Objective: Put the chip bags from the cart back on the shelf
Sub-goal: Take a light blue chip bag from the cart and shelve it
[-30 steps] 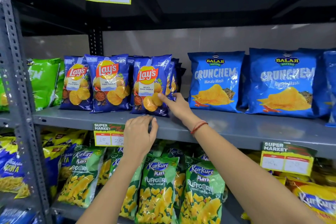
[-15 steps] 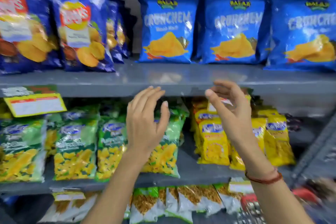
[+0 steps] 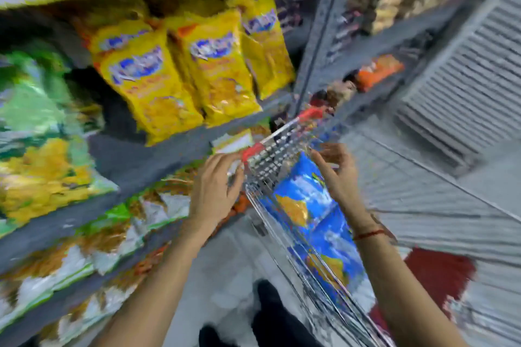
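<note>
Blue crinkly chip bags (image 3: 306,203), orange crisp printed on front: at least two lie in silver wire cart with red corner caps (image 3: 277,153), beside grey metal shelf (image 3: 146,158). My left hand (image 3: 215,191) fingers spread, empty, just off cart's near rim. My right hand (image 3: 337,175) open over top bag, fingers curled, not gripping yet. Frame blurred; exact contact unclear. Judgement: bags left to carry, task unfinished; shelved count unknown from here.
</note>
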